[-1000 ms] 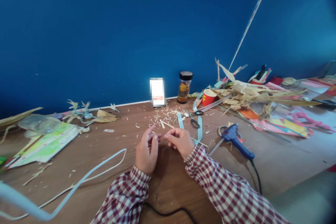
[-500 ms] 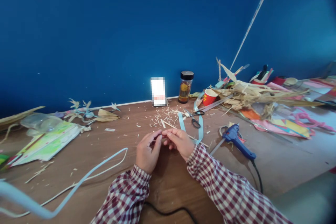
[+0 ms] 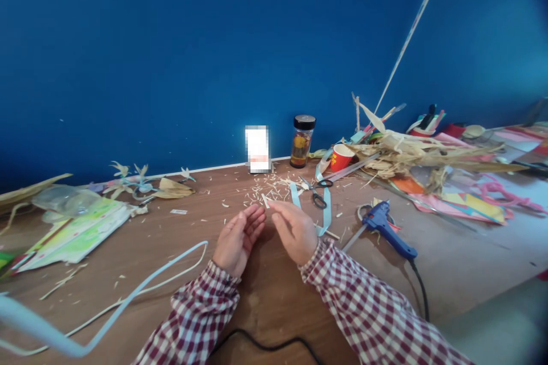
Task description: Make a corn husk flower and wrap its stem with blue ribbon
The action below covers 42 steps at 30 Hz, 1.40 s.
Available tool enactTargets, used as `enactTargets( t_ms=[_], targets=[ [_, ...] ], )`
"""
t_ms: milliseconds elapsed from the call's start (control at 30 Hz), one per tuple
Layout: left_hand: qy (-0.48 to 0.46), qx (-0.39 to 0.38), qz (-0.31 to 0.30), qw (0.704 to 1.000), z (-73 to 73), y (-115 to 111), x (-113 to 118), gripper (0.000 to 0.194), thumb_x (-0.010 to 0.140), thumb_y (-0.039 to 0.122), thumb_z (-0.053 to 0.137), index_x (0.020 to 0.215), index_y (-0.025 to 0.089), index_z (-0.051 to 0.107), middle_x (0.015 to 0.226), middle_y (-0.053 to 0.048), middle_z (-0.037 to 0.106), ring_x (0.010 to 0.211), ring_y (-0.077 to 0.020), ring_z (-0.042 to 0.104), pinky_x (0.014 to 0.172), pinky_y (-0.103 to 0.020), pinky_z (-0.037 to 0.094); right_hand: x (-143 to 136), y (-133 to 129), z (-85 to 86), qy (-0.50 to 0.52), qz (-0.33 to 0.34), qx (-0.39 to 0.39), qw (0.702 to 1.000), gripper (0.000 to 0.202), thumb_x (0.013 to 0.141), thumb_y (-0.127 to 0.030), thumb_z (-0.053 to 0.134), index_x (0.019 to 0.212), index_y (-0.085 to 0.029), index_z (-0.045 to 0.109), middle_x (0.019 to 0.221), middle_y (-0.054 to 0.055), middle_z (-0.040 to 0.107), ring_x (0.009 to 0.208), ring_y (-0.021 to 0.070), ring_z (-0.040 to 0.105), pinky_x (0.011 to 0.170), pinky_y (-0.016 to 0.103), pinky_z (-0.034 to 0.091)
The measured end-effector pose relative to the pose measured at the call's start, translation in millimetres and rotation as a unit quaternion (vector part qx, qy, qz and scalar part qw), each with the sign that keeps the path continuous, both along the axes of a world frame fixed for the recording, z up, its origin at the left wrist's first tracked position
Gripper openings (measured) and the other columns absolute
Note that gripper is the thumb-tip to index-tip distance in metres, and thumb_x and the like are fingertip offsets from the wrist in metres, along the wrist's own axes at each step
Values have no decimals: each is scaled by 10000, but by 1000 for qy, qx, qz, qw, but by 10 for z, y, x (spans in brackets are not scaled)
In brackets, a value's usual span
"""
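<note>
My left hand point(image 3: 240, 239) is raised over the middle of the brown table, palm turned inward, fingers loosely apart with nothing seen in them. Opposite it, my right hand point(image 3: 297, 234) stretches its fingers forward, and the fingertips reach a short pale strip point(image 3: 264, 201) lying among the scraps. Whether they touch it I cannot tell. Beyond the hands lie many small pale clippings point(image 3: 257, 185). Scissors point(image 3: 319, 191) with black handles lie to the right, across a light blue ribbon point(image 3: 326, 219).
A blue glue gun point(image 3: 385, 228) lies at right, its black cord trailing forward. Behind are a lidded jar point(image 3: 302, 142), a red paper cup point(image 3: 341, 157) and dried husks point(image 3: 419, 151). At left are a painted sheet point(image 3: 85, 231) and a blurred pale blue strip point(image 3: 141, 291).
My hands have come apart from their fingertip-to-fingertip pinch. The left has drawn back slightly and opened; the right has turned forward, its fingertips now at the pale strip.
</note>
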<state>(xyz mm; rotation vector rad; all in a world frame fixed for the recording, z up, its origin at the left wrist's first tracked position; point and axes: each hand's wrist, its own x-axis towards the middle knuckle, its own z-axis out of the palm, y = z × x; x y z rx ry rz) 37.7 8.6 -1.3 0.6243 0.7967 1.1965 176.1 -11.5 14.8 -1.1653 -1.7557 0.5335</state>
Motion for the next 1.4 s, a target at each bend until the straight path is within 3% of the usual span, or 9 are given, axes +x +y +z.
enactTargets(
  t_ms=[167,333,467,533,600,700,800,900,1400],
  targets=[
    [-162,-53,-125,977,184,-133,43,645,779,624,323,1185,164,520,1250,-109,515,1147,-260,457,952,-421,360,-61,10,2,-282,136,115,943,529,848,-463,394,1333,-267,320,1374,28,361,1271,225,263,1046,458,197],
    [-197,-37,-177,964,254,-172,99,568,826,548,316,1142,140,552,1203,-128,548,1082,-230,512,744,-299,483,71,125,37,-277,-148,31,949,395,868,-394,368,1216,-248,487,1372,68,357,1292,309,190,982,542,214],
    [-98,-51,-46,993,133,-103,82,504,753,571,444,796,110,644,713,-93,664,579,-127,599,344,-151,331,96,130,169,-137,-136,59,979,336,895,-296,326,1161,-226,518,988,59,644,1107,209,477,967,422,304],
    [17,-48,55,997,47,-66,56,410,731,515,523,785,122,628,517,-10,588,397,-62,490,342,-140,317,208,198,200,-37,-161,8,986,399,919,-257,200,1184,-165,484,670,39,646,867,170,599,813,333,436],
    [173,21,128,976,-28,-35,29,373,713,411,595,979,151,599,504,27,568,400,-61,483,388,-149,370,399,298,200,-2,-212,-26,977,406,908,-254,217,1238,-126,418,772,68,653,818,163,607,762,304,458],
    [312,173,155,921,-95,-13,19,563,685,284,637,1213,207,458,960,-71,635,822,-147,602,720,-270,486,674,424,176,-167,-191,-73,964,325,825,-266,443,1117,-161,539,1171,112,533,1001,186,540,858,293,403],
    [357,253,161,885,-120,-31,50,552,709,257,604,1232,218,432,1249,-116,472,1037,-203,521,878,-358,430,788,500,178,-335,-175,-175,909,265,805,-260,487,1040,-202,596,1130,97,562,995,216,536,836,310,388],
    [363,262,157,880,-127,-64,78,493,739,260,567,1211,206,435,1228,-126,473,941,-197,558,816,-361,466,782,591,214,-373,-188,-226,880,231,821,-252,462,976,-199,625,970,107,634,890,239,577,738,325,402],
    [361,221,183,887,-121,-52,41,514,771,277,531,1245,199,350,1194,-141,470,835,-180,574,741,-346,478,-64,831,159,-419,-74,-185,886,243,803,-347,511,871,-173,667,938,104,653,884,228,591,729,306,431]
  ],
)
